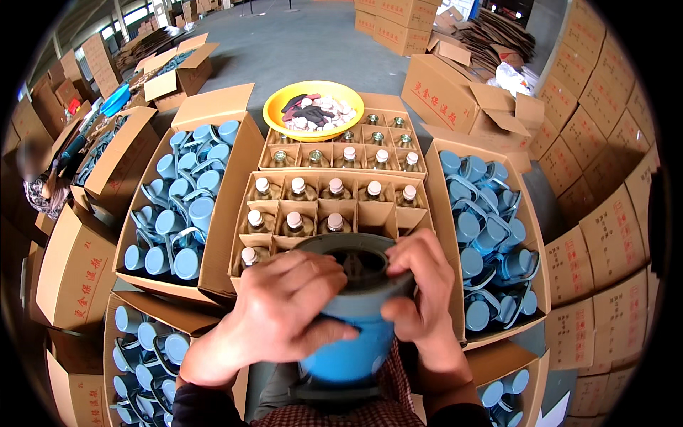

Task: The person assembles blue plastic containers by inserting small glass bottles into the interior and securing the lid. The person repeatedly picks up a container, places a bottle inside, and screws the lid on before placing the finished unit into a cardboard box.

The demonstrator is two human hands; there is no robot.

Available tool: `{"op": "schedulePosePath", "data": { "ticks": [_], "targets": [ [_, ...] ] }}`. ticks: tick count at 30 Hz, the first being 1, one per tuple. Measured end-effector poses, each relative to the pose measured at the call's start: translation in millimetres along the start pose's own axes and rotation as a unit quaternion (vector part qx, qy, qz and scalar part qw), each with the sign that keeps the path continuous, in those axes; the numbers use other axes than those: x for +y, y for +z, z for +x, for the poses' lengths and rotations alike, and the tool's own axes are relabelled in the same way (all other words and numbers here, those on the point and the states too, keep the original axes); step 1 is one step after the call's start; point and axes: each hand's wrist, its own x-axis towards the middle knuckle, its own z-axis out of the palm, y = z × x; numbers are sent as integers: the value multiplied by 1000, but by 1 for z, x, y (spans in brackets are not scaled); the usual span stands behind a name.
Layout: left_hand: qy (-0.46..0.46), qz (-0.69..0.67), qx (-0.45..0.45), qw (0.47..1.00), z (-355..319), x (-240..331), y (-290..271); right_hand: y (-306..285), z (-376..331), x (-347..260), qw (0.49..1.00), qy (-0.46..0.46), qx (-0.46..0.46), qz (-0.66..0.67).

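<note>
Directly in front of me stands a blue thermos flask shell (pixel 348 352) with a dark grey collar and an open top. My left hand (pixel 281 306) is closed over the near left side of the collar, its thumb low against the blue wall. On the right of the collar my right hand (pixel 423 288) is closed, fingers hooked over the rim and thumb at the side. The palm sides of both hands are hidden. Just beyond, a divided carton (pixel 420 186) holds glass bottles (pixel 294 223) with pale caps; the shell covers part of its near end.
A yellow basin (pixel 273 122) of pale stoppers and dark gloves rests on a farther bottle carton. Open cartons of blue lids with handles flank me at left (pixel 231 235) and right (pixel 544 285). Stacked cartons (pixel 605 242) wall the right. Another person (pixel 44 188) is at the far left.
</note>
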Motion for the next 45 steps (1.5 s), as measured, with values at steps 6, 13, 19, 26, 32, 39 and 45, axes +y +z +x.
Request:
{"op": "schedulePosePath", "data": {
  "ticks": [6, 13, 19, 26, 32, 39, 45],
  "targets": [
    [-47, -37, -2, 998, -16, -25, 15, 26, -4, 27, 996, 9, 42, 75],
    [-85, 139, -72, 984, 3, 0, 18, 46, 3, 26, 995, 16, 57, 78],
    [-88, 151, -48, 983, -2, -1, 29, 44, 1, 35, 992, 29, 39, 117],
    [-88, 135, -36, 986, 1, 0, 30, 52, -8, 61, 954, 66, 64, 285],
    [-96, 125, -21, 987, -2, -4, 30, 58, -4, 45, 954, 134, 111, 243],
    [-125, 110, 6, 986, -12, -15, 32, 69, -4, 47, 941, 152, 119, 277],
    [-155, 109, -18, 982, -11, -18, 28, 78, -8, 54, 923, 190, 153, 296]
  ]
}}
